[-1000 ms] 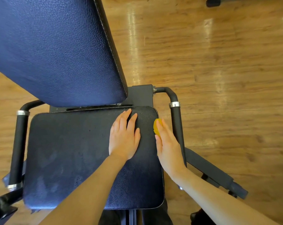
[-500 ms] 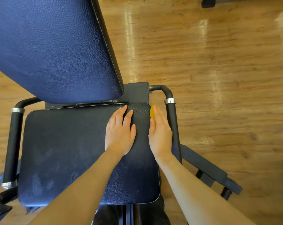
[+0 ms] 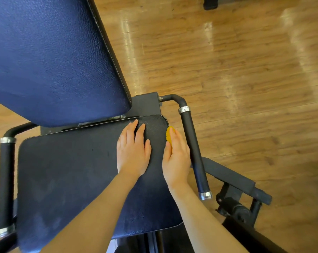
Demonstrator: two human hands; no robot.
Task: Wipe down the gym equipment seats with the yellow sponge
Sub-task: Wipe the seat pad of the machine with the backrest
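A dark padded seat (image 3: 72, 176) of a gym machine lies below me, with a blue padded backrest (image 3: 50, 57) tilted over its far edge. My left hand (image 3: 133, 152) rests flat on the seat near its far right corner, fingers together. My right hand (image 3: 176, 156) presses the yellow sponge (image 3: 168, 135) against the seat's right edge. Only the sponge's far end shows beyond my fingers; the rest is hidden under the hand.
Black padded handles with silver end caps flank the seat, one on the right (image 3: 192, 150) and one on the left (image 3: 5, 183). Black frame parts (image 3: 236, 203) stick out at the lower right. Wooden floor (image 3: 236, 79) surrounds the machine; a dark object (image 3: 211, 3) stands at the top.
My right hand with the sponge has slid along the seat's right edge toward the far corner. My left hand stays flat on the seat. The camera has shifted a little.
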